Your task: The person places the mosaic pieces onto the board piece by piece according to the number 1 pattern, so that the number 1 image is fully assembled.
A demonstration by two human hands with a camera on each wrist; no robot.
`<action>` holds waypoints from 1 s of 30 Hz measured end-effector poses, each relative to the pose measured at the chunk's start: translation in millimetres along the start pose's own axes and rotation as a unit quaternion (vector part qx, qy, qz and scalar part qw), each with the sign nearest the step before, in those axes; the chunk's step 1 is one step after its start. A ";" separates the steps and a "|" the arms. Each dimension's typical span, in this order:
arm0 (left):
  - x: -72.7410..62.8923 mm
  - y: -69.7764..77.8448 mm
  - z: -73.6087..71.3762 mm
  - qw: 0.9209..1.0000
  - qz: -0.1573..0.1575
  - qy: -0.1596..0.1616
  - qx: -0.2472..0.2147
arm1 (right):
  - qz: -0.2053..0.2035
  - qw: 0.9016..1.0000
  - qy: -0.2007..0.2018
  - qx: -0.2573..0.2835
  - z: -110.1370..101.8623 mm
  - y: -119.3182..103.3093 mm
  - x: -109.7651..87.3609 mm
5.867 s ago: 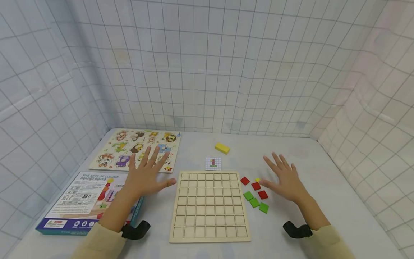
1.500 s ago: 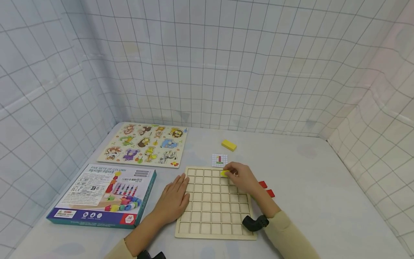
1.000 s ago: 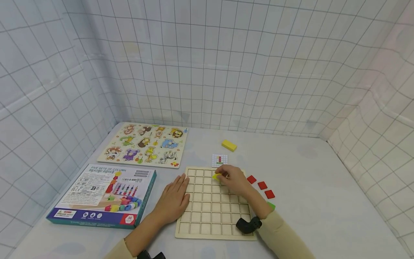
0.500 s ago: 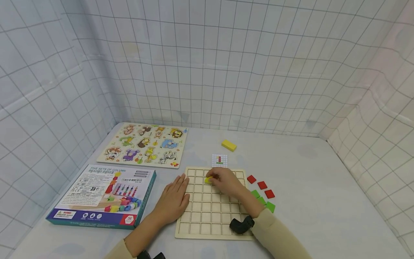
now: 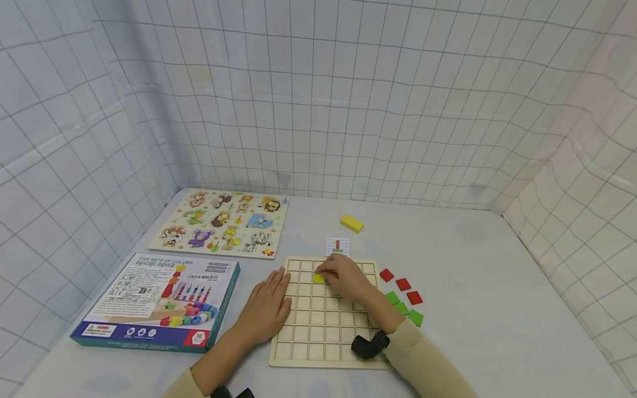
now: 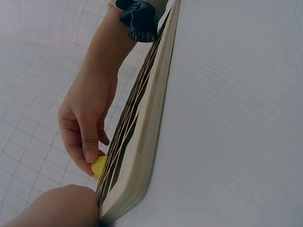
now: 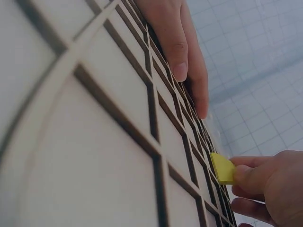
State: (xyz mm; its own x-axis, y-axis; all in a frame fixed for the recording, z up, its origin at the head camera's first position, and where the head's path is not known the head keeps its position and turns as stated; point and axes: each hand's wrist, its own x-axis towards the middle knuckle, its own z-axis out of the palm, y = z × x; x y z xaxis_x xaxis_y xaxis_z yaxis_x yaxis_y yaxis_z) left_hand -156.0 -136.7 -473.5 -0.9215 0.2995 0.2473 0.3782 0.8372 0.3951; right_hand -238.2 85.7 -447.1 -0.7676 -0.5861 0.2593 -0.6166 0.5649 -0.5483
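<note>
Thumb and fingers of my right hand (image 5: 344,279) pinch a square yellow tile (image 5: 319,279) at the second row of the wooden grid board (image 5: 316,334). In the right wrist view the tile (image 7: 221,169) stands tilted, its lower edge right at the grid's ridges. Straight fingers of my left hand (image 5: 266,307) rest along the board's left edge. To the right of the board lie red tiles (image 5: 403,284) and green tiles (image 5: 401,307). Behind the board is a small pattern card (image 5: 338,245), its lower edge partly covered by my right hand.
A yellow block (image 5: 351,223) lies behind the card. At the back left is an animal puzzle board (image 5: 221,222), with a flat boxed bead set (image 5: 149,301) in front of it. Grid-patterned cloth walls (image 5: 318,110) enclose the table.
My right hand has brought the yellow tile from right of the board leftward across the top rows to the second row. My left hand came down onto the board's left edge and stays there.
</note>
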 end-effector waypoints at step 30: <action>0.5 -0.1 1.1 1.000 -0.010 -0.002 -0.005 | 0.072 0.997 0.017 0.035 -24.9 19.5 -26.0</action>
State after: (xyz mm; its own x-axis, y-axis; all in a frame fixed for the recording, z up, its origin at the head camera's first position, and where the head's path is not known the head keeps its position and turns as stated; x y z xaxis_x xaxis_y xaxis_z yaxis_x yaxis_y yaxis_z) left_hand -156.6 -136.1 -474.4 -0.9293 0.2847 0.2354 0.3604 0.8385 0.4086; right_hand -234.6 126.5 -444.7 -0.8537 -0.4805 0.2006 -0.4865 0.5988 -0.6362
